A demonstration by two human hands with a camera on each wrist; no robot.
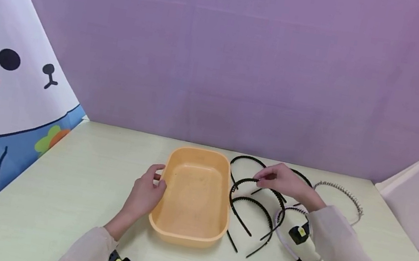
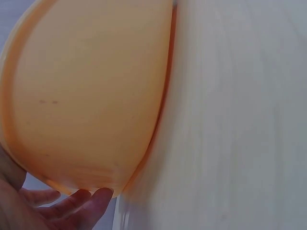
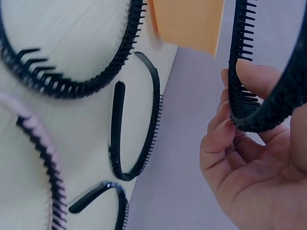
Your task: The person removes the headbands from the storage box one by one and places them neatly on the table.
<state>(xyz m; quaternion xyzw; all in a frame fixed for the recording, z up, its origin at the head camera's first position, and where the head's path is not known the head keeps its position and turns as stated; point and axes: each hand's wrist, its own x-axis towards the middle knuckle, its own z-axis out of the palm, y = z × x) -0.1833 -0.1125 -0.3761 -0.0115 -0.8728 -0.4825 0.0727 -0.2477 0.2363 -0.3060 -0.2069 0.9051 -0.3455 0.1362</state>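
Note:
A black toothed headband (image 1: 233, 194) hangs from my right hand (image 1: 282, 179), which pinches it at the top of its curve. In the right wrist view, thumb and fingers close on the band (image 3: 259, 125). My left hand (image 1: 144, 196) holds the left rim of a shallow orange plastic basin (image 1: 195, 202), with its thumb at the edge. The left wrist view shows fingertips (image 2: 98, 199) against the basin's wall. Below the held band lies another black headband (image 1: 271, 221). A pale pink headband (image 1: 280, 238) with black teeth lies farther right, partly hidden by the right wrist.
Behind the right hand lie more black headbands (image 1: 248, 157). A beaded light-coloured headband (image 1: 343, 189) sits near the table's right side. The pale table (image 1: 69, 199) meets a purple backdrop (image 1: 211, 71). Cartoon-printed cloth (image 1: 8, 115) hangs on the left.

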